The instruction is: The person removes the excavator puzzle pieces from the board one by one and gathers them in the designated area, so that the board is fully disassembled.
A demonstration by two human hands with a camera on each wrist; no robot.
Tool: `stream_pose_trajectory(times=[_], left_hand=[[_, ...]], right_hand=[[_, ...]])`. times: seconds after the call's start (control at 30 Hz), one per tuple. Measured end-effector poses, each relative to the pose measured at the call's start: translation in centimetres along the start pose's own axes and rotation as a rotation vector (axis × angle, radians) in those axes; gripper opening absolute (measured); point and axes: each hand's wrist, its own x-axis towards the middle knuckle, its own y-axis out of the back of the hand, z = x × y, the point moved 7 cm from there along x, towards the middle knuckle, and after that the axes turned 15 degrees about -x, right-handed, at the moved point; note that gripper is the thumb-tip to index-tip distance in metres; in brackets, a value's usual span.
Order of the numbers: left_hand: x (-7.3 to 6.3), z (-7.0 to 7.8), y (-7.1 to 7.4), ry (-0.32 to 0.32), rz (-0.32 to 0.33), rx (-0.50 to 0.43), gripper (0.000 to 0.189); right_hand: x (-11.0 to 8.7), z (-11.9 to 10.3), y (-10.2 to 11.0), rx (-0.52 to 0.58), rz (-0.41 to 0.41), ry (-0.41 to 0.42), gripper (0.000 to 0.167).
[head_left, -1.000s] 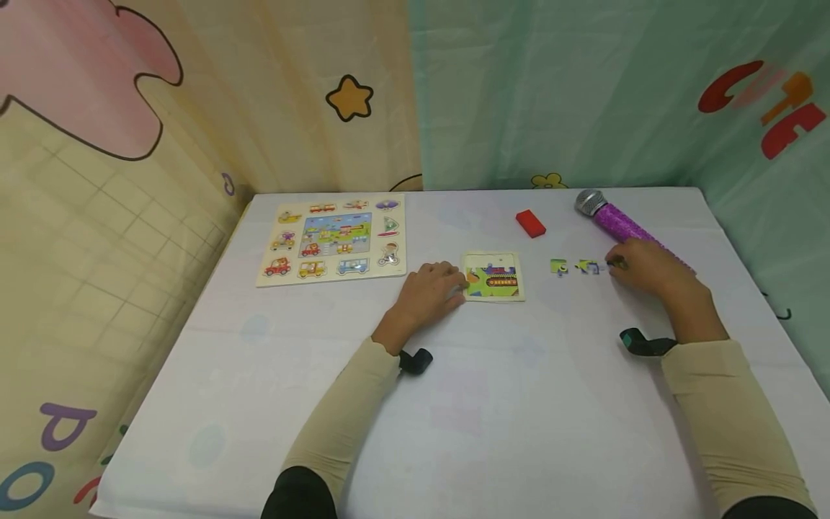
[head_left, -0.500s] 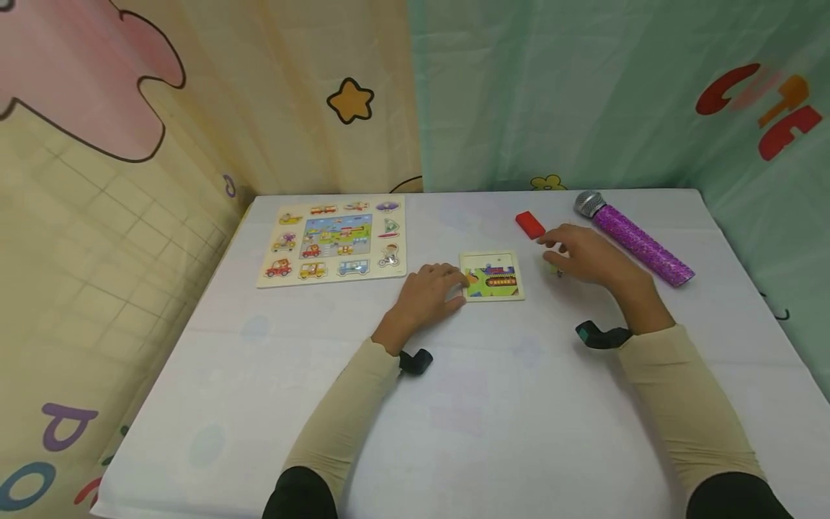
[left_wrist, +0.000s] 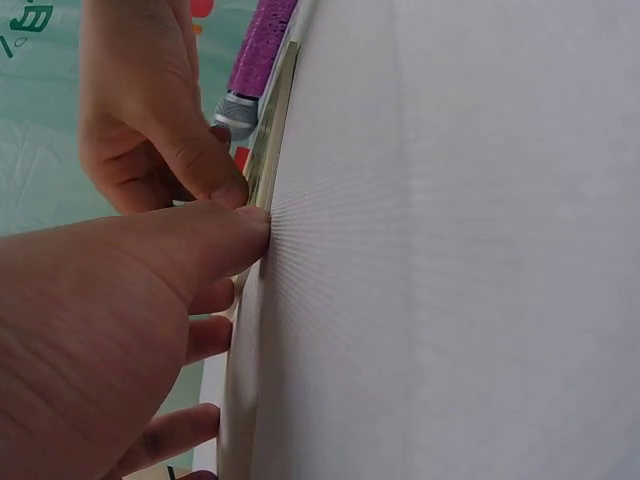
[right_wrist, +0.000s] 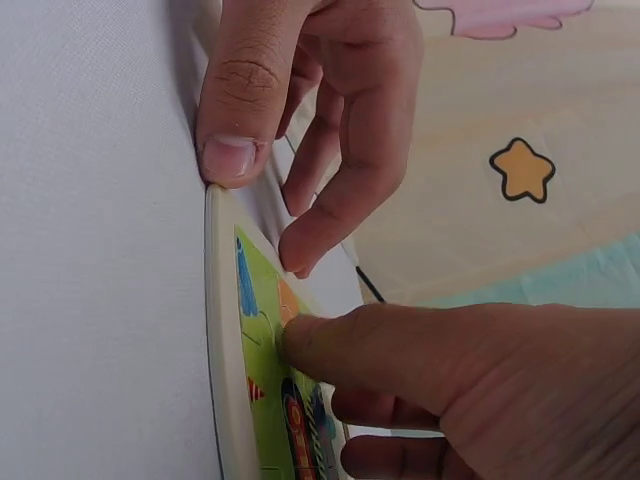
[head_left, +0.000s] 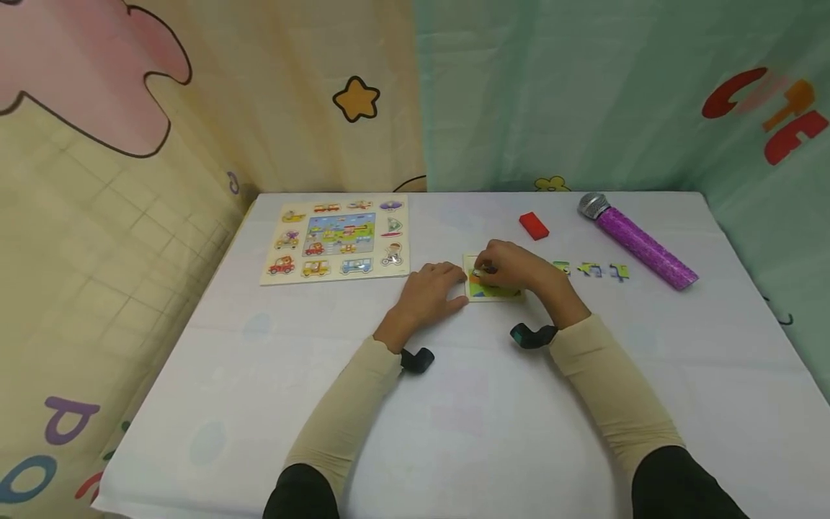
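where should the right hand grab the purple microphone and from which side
I'd grip the microphone mid-handle, from above and the right, fingers across it. It lies on the table with its long, straight purple handle slanting toward the near right from a rounded silver head. Loose puzzle pieces lie just left, so coming from the right should avoid brushing them.

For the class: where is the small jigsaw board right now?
In the head view, the small jigsaw board lies on the white tabletop, right of the larger vehicle puzzle, with the left hand at its left edge and the right hand over it.
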Motion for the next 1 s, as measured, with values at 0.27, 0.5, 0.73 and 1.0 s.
stream_pose_trajectory(times=[0.27, 0.5, 0.73, 1.0], left_hand=[[0.3, 0.5, 0.0, -0.008, -0.004, 0.031, 0.044], [0.2, 0.4, 0.1, -0.004, -0.003, 0.033, 0.044], [0.0, 0.3, 0.1, -0.001, 0.006, 0.034, 0.043], [0.0, 0.2, 0.0, 0.016, 0.005, 0.032, 0.043]], right_hand=[[-0.9, 1.0, -0.2, 0.043, 0.015, -0.041, 0.024], [-1.0, 2.2, -0.9, 0.204, 0.044, -0.051, 0.022], [-1.0, 2.7, -1.3, 0.322, 0.066, -0.023, 0.018], [-0.9, 2.7, -1.3, 0.338, 0.074, 0.002, 0.02]])
